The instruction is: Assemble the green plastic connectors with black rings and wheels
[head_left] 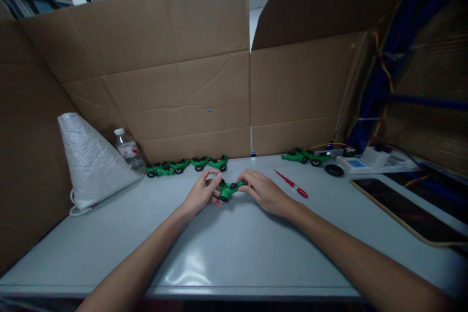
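Between my two hands, a little above the table, is a small green toy vehicle [227, 190] with black wheels. My left hand [201, 192] grips its left end between thumb and fingers. On the other side, my right hand [261, 189] pinches its right end. Part of the toy is covered by my fingers. Behind my hands stand more green toy cars [200, 163] in a row along the cardboard. To the right of my right hand lies a red screwdriver [292, 184], apart from it.
Cardboard walls [190, 83] enclose the white table [226, 258]. At the left are a silvery bag [91, 165] and a water bottle [127, 150]. Another green toy [305, 157], a black ring [334, 170], a power strip [380, 161] and a phone [405, 209] occupy the right.
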`<state>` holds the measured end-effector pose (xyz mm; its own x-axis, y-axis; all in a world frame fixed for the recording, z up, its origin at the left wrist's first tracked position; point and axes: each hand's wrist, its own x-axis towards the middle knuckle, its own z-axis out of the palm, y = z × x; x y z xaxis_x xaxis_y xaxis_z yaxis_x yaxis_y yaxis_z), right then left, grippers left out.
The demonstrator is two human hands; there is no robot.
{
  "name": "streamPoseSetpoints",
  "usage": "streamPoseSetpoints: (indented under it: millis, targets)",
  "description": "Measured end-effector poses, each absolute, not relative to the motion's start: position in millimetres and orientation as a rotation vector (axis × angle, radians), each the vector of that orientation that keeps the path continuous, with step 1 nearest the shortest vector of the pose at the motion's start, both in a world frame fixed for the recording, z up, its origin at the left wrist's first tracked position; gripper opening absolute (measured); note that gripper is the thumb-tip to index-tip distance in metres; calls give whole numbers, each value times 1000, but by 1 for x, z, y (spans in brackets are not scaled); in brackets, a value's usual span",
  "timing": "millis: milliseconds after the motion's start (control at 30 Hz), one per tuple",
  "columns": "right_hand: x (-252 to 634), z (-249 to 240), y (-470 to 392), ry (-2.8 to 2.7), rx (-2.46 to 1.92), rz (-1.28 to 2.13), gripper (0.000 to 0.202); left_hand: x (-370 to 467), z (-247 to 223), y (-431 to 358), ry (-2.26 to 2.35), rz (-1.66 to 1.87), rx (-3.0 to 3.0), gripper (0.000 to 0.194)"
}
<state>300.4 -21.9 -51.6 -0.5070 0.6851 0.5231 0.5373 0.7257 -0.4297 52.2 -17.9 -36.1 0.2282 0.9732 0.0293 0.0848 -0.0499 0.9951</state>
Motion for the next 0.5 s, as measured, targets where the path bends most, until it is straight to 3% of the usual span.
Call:
streamPoseSetpoints:
  millis: [100,267,500]
  targets:
    - [301,-54,-18,-2185,-988,249,10,48,-42,-10,1147,1046,1470,65]
    - [305,-61,-9,-2143,-996,255,13,43,-46,-8,1191,1115,1726,43]
    - [304,-68,-8,-2244,-1045,234,22,39,-51,-17,1185,952,2189,41]
